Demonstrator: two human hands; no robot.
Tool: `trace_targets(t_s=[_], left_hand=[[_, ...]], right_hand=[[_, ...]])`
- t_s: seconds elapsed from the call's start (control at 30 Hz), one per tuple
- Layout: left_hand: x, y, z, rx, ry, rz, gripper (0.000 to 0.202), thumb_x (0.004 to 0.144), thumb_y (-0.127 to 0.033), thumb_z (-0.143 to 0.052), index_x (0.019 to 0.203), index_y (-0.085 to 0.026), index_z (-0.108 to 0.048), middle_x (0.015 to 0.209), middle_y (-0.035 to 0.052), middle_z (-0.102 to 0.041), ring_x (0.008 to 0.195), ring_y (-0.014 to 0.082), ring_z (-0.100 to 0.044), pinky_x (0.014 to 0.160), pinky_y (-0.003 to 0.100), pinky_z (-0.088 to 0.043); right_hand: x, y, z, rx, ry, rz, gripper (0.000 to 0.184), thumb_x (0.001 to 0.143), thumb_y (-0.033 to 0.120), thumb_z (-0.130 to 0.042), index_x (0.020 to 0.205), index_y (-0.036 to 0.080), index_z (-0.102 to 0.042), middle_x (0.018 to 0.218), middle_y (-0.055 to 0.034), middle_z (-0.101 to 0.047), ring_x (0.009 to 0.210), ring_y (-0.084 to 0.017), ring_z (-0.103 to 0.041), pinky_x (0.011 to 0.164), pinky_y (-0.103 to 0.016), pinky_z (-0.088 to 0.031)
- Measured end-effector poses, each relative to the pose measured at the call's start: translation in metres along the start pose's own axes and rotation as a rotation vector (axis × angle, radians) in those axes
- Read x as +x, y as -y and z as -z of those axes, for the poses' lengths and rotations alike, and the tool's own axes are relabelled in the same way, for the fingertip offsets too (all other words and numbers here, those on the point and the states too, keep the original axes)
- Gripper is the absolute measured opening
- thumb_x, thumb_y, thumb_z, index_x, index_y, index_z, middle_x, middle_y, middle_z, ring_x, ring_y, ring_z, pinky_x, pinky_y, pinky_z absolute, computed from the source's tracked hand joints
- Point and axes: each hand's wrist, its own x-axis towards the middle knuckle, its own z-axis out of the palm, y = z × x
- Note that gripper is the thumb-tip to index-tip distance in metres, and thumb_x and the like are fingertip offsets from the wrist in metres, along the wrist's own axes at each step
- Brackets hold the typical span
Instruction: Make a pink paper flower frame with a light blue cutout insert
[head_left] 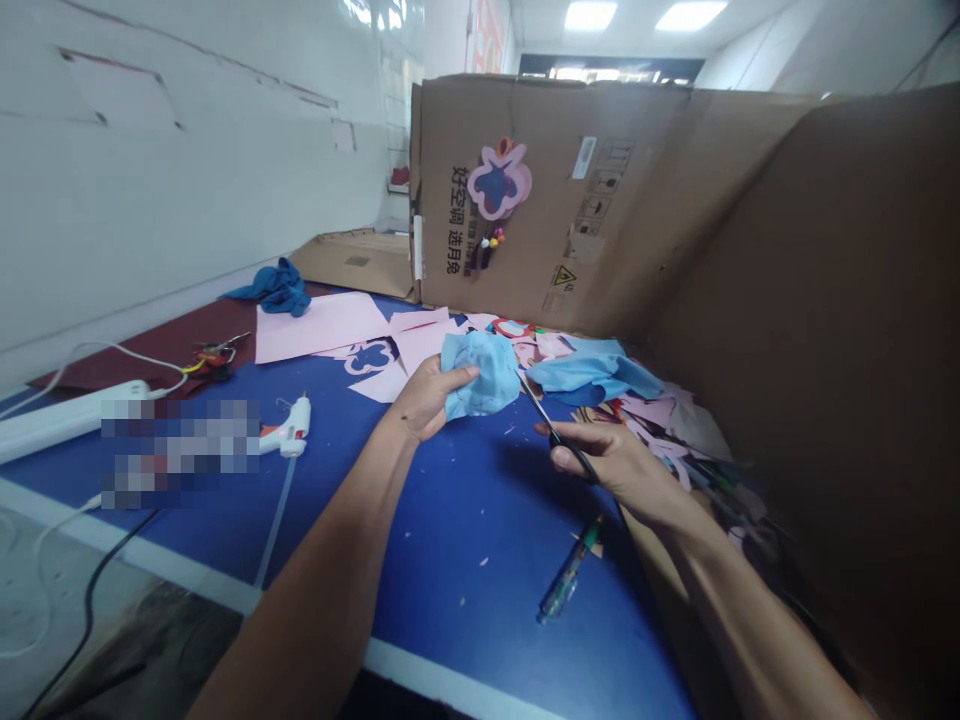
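Pinching cloth (487, 378), left hand (430, 398) sits left of scissors (553, 435), right hand (616, 462) gripping them, tips slanting up-left toward cloth's right edge.

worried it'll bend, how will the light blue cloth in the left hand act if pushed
The light blue cloth is probably floppy, as its surface looks wrinkled. Pushed, its right edge may fold away, since the left hand pinches it near the left side. It's likely light: thumb and fingers alone hold it up.
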Motion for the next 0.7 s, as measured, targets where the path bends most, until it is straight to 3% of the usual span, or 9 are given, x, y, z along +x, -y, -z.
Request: trace_targets(t_s=[0.2, 0.4, 0.7], left_hand=[[0.0000, 0.0005, 0.0006, -0.014, 0.015, 0.019, 0.031, 0.069, -0.019, -0.090, 0.098, -0.013, -0.080, 0.098, 0.0150, -0.083, 0.098, 0.0347, -0.080, 0.091, 0.051, -0.066], [-0.0017, -0.0007, -0.0010, -0.023, 0.011, 0.024, 0.033, 0.069, -0.019, -0.091, 0.100, -0.013, -0.080, 0.101, 0.0163, -0.082, 0.105, 0.0376, -0.079, 0.094, 0.053, -0.065], [-0.0014, 0.0003, -0.0006, -0.010, 0.028, 0.025, 0.034, 0.069, -0.020, -0.090, 0.100, -0.013, -0.080, 0.100, 0.0156, -0.082, 0.099, 0.0350, -0.080, 0.091, 0.050, -0.065]], right_hand=[[-0.0006, 0.0008, -0.0005, 0.010, 0.018, -0.012, 0.056, 0.072, 0.054, -0.094, 0.120, 0.025, -0.088, 0.083, -0.0038, -0.078, 0.075, -0.020, -0.065, 0.075, -0.035, -0.056], [-0.0015, 0.0024, -0.0009, 0.011, 0.046, -0.024, 0.060, 0.075, 0.057, -0.091, 0.123, 0.022, -0.086, 0.084, -0.0051, -0.077, 0.078, -0.021, -0.066, 0.075, -0.035, -0.056], [-0.0020, 0.0053, -0.0009, 0.010, 0.053, -0.038, 0.064, 0.073, 0.060, -0.092, 0.123, 0.021, -0.087, 0.083, -0.0054, -0.077, 0.079, -0.021, -0.067, 0.077, -0.036, -0.057]])
